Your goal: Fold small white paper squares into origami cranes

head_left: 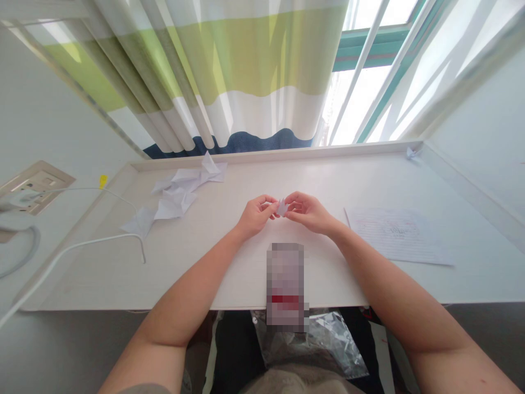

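Both hands meet over the middle of the white desk (229,257), pinching a small folded piece of white paper (282,207) between them. The left hand (255,214) closes its fingertips on the paper's left edge; the right hand (310,211) closes on its right edge, thumb and forefinger pressed together. The paper seems to be held just above the desk rather than lying on it.

By the look of it, a fine crease or tuck is being worked into an origami piece that is already folded down small. Any further fold at this size would call for steady fingertip pressure and exact alignment of the edges.

Well to the left of the grip and farther back lies a cluster of finished folded paper figures (176,194); a white cable (98,241) curves along that side. To the right of the grip rests a printed sheet (400,235), its text too faint to read. The paper's exact shape is hidden by the fingers. A pixelated block covers something at the near edge, and a clear plastic bag (328,342) shows below the desk.
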Demonstrator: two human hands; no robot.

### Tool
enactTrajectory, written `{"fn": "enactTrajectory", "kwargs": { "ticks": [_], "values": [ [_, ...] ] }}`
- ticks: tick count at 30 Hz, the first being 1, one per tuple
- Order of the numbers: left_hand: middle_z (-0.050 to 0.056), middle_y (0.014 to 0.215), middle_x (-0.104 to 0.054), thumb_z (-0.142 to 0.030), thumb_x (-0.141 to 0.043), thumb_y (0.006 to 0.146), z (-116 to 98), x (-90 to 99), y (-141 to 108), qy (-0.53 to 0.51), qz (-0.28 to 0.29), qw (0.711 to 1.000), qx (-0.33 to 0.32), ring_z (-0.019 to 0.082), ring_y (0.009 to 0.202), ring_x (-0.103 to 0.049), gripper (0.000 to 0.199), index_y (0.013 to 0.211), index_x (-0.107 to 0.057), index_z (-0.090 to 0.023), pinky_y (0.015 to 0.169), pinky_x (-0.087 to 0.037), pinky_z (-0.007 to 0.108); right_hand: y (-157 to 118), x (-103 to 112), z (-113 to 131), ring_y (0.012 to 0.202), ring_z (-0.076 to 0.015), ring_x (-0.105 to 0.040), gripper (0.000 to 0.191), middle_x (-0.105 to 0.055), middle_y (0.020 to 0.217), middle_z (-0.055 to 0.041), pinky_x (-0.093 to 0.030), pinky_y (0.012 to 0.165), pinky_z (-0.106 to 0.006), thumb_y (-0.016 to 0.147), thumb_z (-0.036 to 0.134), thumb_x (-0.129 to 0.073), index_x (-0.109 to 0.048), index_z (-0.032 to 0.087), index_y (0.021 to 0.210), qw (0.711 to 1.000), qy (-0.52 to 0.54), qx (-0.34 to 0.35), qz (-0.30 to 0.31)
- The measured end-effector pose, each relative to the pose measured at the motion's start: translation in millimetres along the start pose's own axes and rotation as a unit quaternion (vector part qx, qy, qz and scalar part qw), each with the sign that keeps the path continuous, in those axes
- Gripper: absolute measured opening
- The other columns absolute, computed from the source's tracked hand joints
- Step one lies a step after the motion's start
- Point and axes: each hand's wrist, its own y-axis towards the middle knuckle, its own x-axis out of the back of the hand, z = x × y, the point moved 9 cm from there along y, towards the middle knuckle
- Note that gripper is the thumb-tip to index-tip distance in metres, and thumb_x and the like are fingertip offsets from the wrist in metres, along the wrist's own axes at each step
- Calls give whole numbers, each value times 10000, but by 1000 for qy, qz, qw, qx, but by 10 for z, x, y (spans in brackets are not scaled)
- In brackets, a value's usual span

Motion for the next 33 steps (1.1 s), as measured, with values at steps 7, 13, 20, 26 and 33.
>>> {"fn": "enactTrajectory", "kwargs": {
  "ticks": [7, 13, 20, 26, 33],
  "values": [
    [23, 754, -750, -432, -843, 838, 0, -22, -1, 3, 17, 1000, 1, 163, 745, -720, 299, 949, -731, -178, 739, -564, 315, -10, -56, 1, 797, -187, -690, 260, -754, 899, -20, -561, 759, -394, 852, 390, -864, -699, 253, 999, 1000, 16, -9, 24],
    [28, 780, -752, -421, -813, 835, -13, 22, 11, 17, -6, 1000, -8, 164, 777, -723, 266, 898, -719, -181, 735, -560, 304, -14, -27, -42, 764, -181, -659, 312, -709, 836, 1, -544, 690, -369, 816, 423, -907, -685, 265, 969, 999, 20, -28, 14],
    [18, 761, -720, -421, -767, 867, -12, 39, 28, 15, -6, 1000, -14, 164, 765, -707, 259, 904, -672, -183, 742, -572, 317, -16, -33, 6, 794, -172, -681, 331, -744, 902, -19, -549, 737, -360, 800, 387, -915, -666, 236, 958, 998, 46, -24, 23],
    [57, 1094, -725, -317, -712, 915, -149, 96, -33, 130, -48, 984, -112, 169, 923, -703, 195, 1058, -630, -214, 768, -563, 305, 22, -9, -42, 832, -171, -711, 331, -765, 903, -9, -567, 831, -364, 744, 305, -930, -695, 231, 964, 997, 70, -20, 3],
    [104, 1259, -681, -267, -797, 933, -413, -61, -203, 302, 9, 901, -312, 259, 1187, -646, 402, 1300, -632, -259, 902, -591, 395, 19, 41, -66, 854, -186, -723, 359, -766, 914, -20, -581, 843, -375, 739, 393, -971, -716, 225, 928, 995, 88, -34, -21]
  ]
}}
